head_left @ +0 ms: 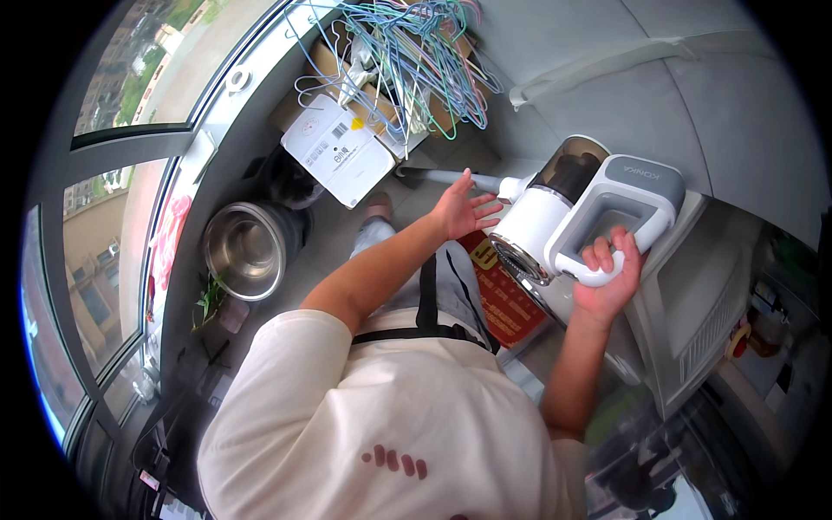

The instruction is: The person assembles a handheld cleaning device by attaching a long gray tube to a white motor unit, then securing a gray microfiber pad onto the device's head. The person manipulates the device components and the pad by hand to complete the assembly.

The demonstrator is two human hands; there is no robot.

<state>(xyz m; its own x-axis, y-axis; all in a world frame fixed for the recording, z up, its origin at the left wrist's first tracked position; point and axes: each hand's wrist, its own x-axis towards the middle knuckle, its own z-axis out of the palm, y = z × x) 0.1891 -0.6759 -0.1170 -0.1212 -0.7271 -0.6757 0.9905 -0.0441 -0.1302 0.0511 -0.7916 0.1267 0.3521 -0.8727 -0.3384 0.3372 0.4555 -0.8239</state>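
A white and grey cordless stick vacuum cleaner [530,227] with a dark see-through dust cup is raised in front of me, right of centre. My right hand [609,282] is closed around the lower part of its looped handle. From the body a grey tube [433,175] runs off to the left, and its far end passes beside a white box. My left hand [465,211] is just below the tube, palm turned up and fingers spread. Nothing lies in it, and whether it touches the tube I cannot tell.
Pastel wire hangers [416,61] are heaped on cardboard boxes at the back, behind the white box [338,152]. A steel pot [247,251] stands left, near the window and a small plant [208,302]. A red printed box [510,303] and a pale washboard basin [693,303] are at right.
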